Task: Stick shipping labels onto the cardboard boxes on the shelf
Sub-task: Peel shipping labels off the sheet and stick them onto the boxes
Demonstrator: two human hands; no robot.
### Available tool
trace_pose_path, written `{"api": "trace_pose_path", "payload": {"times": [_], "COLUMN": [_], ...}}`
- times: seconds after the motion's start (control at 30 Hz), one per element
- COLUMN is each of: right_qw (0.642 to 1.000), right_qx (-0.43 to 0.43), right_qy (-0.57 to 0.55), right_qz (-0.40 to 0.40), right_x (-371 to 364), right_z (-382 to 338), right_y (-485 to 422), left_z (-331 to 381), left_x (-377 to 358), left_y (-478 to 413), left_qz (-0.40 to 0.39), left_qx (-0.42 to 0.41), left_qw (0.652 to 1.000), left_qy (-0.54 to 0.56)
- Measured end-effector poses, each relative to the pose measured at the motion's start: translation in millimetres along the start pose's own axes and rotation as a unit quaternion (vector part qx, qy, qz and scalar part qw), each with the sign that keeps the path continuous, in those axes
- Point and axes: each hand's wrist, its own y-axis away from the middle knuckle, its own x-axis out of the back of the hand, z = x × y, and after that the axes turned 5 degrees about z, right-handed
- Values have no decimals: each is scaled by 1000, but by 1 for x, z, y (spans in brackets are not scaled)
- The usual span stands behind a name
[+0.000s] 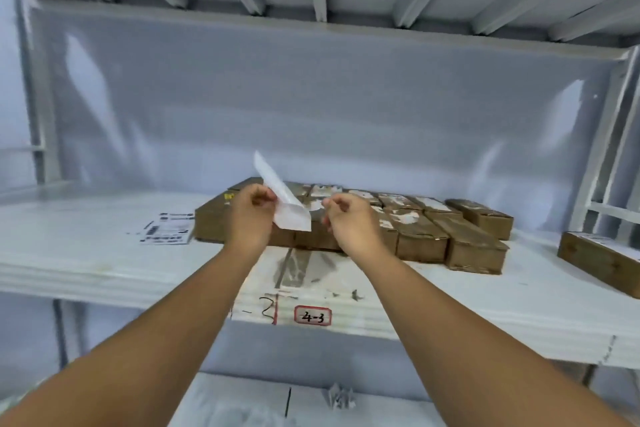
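1. We are taking the block of cardboard boxes (415, 236), lying in rows on the white shelf (86, 253), as the landmark. Every place below is being given from it.
2. Our left hand (251, 215) is pinching the shipping label (285, 208) by its left edge, above the block's near-left part. The label is hanging in the air and touching no box.
3. The label's long axis is running from upper left, over the block's far rows, down to lower right, over its near edge. The sheet is standing tilted and slightly curled, and its pale face is showing no print that we are able to read.
4. Our right hand (349, 218) is hovering just right of the label's lower corner, over the block's near row, with fingers curled. We are unable to tell whether it is gripping anything.
5. We are judging the coming move to be a short descent. The boxes are lying directly beneath the label, and the left hand is the nearer one to the near-left box (214, 222), whose top is showing brown.
6. Left of the block, a printed label sheet (168, 229) is lying flat. Well right of the block, a separate box (599, 260) is standing apart.
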Motion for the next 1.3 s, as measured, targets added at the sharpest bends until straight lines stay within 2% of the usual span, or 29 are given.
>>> {"api": "trace_pose_path", "payload": {"times": [0.1, 0.33, 0.47, 0.6, 0.73, 0.9, 0.97, 1.03, 1.1, 1.13, 1.23, 1.3], "right_qw": [995, 967, 912, 886, 901, 939, 941, 941, 942, 943, 941, 938], "right_qx": [45, 127, 244, 274, 242, 182, 192, 191, 181, 179, 179, 174], "right_qy": [20, 87, 211, 265, 219, 150, 150, 151, 143, 139, 131, 131], "right_qz": [-84, -203, -253, -265, -286, -252, -234, -235, -242, -244, -255, -270], "right_x": [-42, -118, -158, -198, -221, -217, -214, -216, -218, -218, -216, -214], "right_z": [-21, -51, -61, -68, -68, -63, -63, -64, -62, -62, -62, -63], "right_y": [11, 26, 28, 22, 25, 27, 29, 30, 31, 31, 32, 33], "left_z": [-15, -41, -57, -68, -79, -81, -82, -84, -84, -84, -86, -87], "left_x": [52, 148, 183, 191, 193, 187, 181, 177, 174, 175, 174, 174], "left_y": [-25, -67, -85, -100, -108, -105, -101, -100, -99, -100, -103, -104], "left_qz": [84, 114, 148, 142, 129, 112, 98, 58, 19, 4, 0, 0], "left_qx": [-9, -11, 23, 77, 56, 39, -19, -83, -91, -77, -15, -13], "left_qw": [993, 972, 956, 951, 948, 932, 904, 861, 831, 830, 859, 877], "left_qy": [-84, -207, -251, -263, -286, -344, -415, -498, -549, -553, -512, -481]}}
